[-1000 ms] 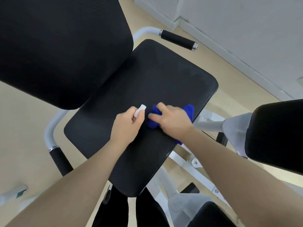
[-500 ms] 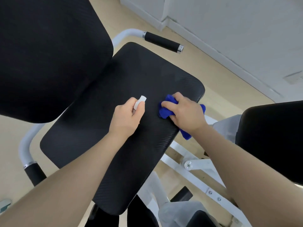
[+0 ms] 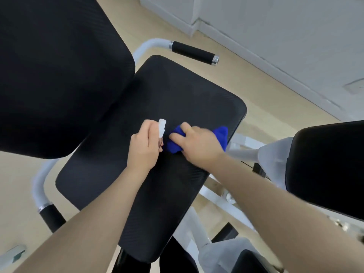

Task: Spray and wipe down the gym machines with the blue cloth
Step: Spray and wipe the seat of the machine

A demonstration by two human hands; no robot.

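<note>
A black padded seat (image 3: 177, 95) of a gym machine fills the middle of the view. My right hand (image 3: 197, 144) lies on a bunched blue cloth (image 3: 221, 134), fingers curled over it, pressing it onto the seat near its right edge. Blue folds stick out on both sides of that hand. My left hand (image 3: 144, 148) is just left of the cloth, above the seat. It grips a small white spray bottle (image 3: 162, 128); only the bottle's white top shows above the fist.
A black backrest pad (image 3: 59, 75) stands at the upper left. White tube handles with black grips lie at the far side (image 3: 193, 53) and near left (image 3: 50, 215). Another black pad (image 3: 327, 168) is at the right. White frame bars (image 3: 246, 152) run below; a white wall (image 3: 275, 26) is behind.
My right hand has slid the blue cloth leftward across the seat, back toward my left hand. The left hand with the spray bottle has stayed about where it was.
</note>
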